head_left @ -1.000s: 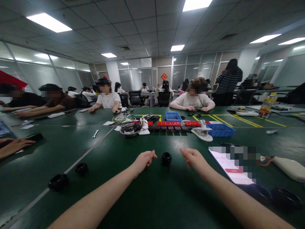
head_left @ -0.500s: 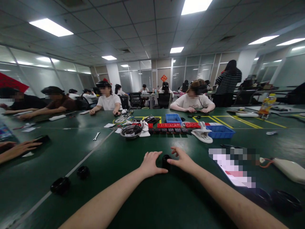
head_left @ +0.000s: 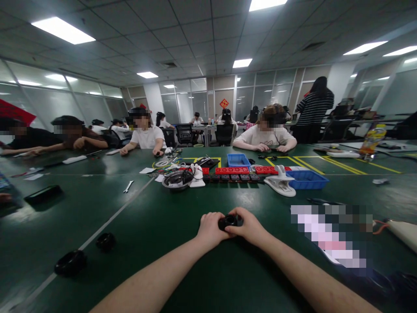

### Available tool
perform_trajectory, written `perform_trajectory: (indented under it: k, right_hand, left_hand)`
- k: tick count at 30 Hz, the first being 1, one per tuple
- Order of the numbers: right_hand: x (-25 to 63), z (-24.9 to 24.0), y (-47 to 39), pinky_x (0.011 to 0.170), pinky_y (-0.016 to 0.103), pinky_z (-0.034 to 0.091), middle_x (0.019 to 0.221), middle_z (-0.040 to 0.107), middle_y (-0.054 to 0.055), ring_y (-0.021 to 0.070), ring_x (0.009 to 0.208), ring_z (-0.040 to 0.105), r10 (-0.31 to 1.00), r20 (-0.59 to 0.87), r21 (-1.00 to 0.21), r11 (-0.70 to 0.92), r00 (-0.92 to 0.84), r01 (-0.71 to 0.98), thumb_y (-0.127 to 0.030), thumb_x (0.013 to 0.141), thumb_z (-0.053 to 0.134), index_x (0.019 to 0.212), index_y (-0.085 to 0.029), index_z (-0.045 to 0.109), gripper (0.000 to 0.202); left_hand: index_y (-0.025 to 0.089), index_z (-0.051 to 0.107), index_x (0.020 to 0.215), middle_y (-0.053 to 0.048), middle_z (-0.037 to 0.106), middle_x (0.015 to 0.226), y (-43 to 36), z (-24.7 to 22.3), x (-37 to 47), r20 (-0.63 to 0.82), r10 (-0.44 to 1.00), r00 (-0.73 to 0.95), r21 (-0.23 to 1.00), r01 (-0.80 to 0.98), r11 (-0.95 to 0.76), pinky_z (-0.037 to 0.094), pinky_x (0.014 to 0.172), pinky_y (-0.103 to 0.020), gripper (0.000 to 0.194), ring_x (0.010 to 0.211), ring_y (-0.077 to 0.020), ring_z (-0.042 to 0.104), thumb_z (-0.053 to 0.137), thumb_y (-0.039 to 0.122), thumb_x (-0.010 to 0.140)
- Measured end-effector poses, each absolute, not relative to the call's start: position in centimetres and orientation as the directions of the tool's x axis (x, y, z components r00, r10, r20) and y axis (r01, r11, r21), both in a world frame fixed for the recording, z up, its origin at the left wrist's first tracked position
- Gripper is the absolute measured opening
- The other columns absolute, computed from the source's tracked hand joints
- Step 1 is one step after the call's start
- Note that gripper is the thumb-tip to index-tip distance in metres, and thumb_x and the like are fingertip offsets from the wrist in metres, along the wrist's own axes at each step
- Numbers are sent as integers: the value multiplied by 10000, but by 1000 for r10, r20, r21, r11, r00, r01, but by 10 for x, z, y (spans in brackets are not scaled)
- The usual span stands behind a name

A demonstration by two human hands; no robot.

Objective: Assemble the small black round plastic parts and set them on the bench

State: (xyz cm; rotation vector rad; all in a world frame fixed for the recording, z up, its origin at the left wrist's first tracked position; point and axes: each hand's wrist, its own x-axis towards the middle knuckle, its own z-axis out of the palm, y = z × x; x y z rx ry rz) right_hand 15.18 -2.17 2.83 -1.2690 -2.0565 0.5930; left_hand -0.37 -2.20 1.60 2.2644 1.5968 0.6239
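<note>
A small black round part (head_left: 230, 220) with a hole in its top is between my two hands, just above or on the green table (head_left: 176, 269). My left hand (head_left: 211, 228) wraps its left side with the fingers curled. From the right, my right hand (head_left: 249, 225) grips the same part, its thumb across the front. The two thumbs come close together below it. Two black rings, a larger one (head_left: 70, 262) and a smaller one (head_left: 106, 241), lie apart on the left side of the table.
Ahead are a bowl of cables (head_left: 177, 179), red sockets (head_left: 232, 170), a white clamp (head_left: 282, 181) and blue trays (head_left: 306, 179). A wrench (head_left: 128, 187) lies left, a blurred phone (head_left: 329, 237) right. Several people sit around.
Both hands have closed in on the black part from either side and now hold it. A neighbour's hand at the left has drawn back from a dark object. The view has shifted slightly.
</note>
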Motion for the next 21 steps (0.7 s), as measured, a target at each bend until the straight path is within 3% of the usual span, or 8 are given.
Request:
perform_trajectory:
  k: [6,11,15,21]
  right_hand:
    - [162,40,-19,712,286,375,864,564,31,175,802,499,855,156,-730,437,-494,525,-311,592,643,919,-164,579,364]
    - [170,58,-21,769,303,358,927,546,21,185,868,482,721,38,-714,504,-692,486,-280,585,659,990,-203,577,420]
    - [173,67,-27,765,293,362,973,515,17,177,873,480,640,-48,-717,513,-767,472,-251,593,652,1024,-223,558,442]
    - [173,65,-33,776,292,366,985,515,17,171,877,483,657,-64,-752,463,-752,469,-236,595,643,1036,-216,547,453]
  left_hand:
    - [199,586,861,-14,563,806,-6,21,-17,96,846,525,517,700,-493,352,666,-268,511,780,-197,497,614,561,501]
    - [207,590,895,-4,576,871,-7,29,-22,105,687,719,534,542,-649,337,740,-265,456,831,-184,495,636,491,541]
    - [223,597,867,-2,558,956,-14,33,-20,91,629,772,538,493,-684,303,819,-290,401,917,-197,467,671,426,530]
    - [213,588,862,-13,546,949,-16,32,-22,90,617,782,553,475,-684,309,843,-309,386,926,-200,460,663,421,547]
